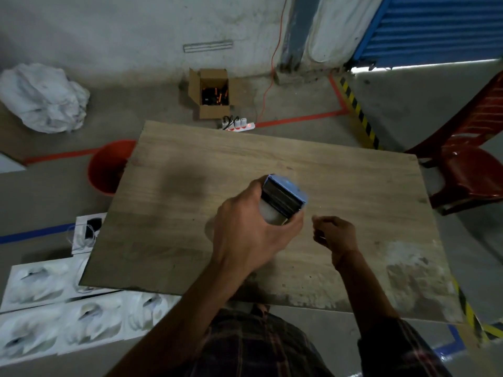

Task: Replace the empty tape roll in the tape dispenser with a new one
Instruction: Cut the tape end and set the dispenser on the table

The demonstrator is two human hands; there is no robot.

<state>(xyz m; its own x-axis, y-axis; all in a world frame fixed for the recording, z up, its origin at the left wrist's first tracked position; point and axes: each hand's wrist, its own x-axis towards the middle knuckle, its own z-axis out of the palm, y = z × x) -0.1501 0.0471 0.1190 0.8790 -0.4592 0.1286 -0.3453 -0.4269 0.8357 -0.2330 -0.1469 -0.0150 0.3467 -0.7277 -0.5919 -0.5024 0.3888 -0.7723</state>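
The left hand (253, 227) is wrapped around a tape dispenser (283, 198), lifted above the middle of the wooden tabletop (190, 213). Thumb and fingers close round its lower end, and the blue-faced top with dark ridged sides sticks out past the knuckles, tilted away from the person. A pale, whitish part shows inside the grip, but whether it is a tape roll is hard to tell.

Just to the right of the dispenser, the right hand (336, 235) hovers over the tabletop with fingers curled loosely inward, thumb and forefinger pinched near each other. Whether they hold anything, such as a strand of tape, cannot be told; nothing solid is visible between them.

Beyond the far edge of the tabletop, an open cardboard box (211, 92) sits on the concrete floor, with a white power strip (238, 125) between it and the table. A red bucket (109, 167) peeks out from under the table's left edge, and a red plastic chair (471, 170) stands off its right side. White printed cartons (68, 317) lie on the floor by the near left corner.
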